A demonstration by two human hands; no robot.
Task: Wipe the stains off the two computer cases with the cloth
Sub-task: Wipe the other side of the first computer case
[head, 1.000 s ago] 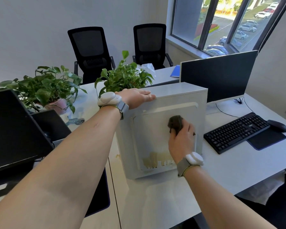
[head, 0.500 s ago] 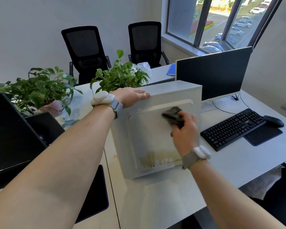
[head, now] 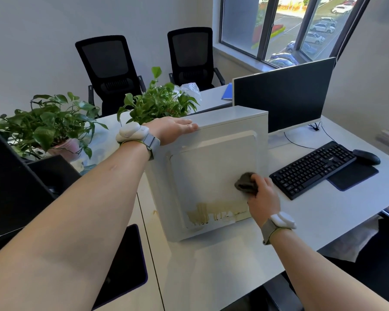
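A white computer case [head: 211, 171] stands upright on the surface [head: 222, 265], left hand [head: 173, 129] flat on its top, right hand [head: 262, 194] gripping a cloth [head: 245, 184], the stain [head: 213, 213] at 7 o'clock below it.

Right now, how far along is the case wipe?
Early. The white case looks clean on its upper panel. The right hand presses the cloth mid-panel; the left hand steadies the top. The yellow stain along the bottom remains. No second case identifiable in view.
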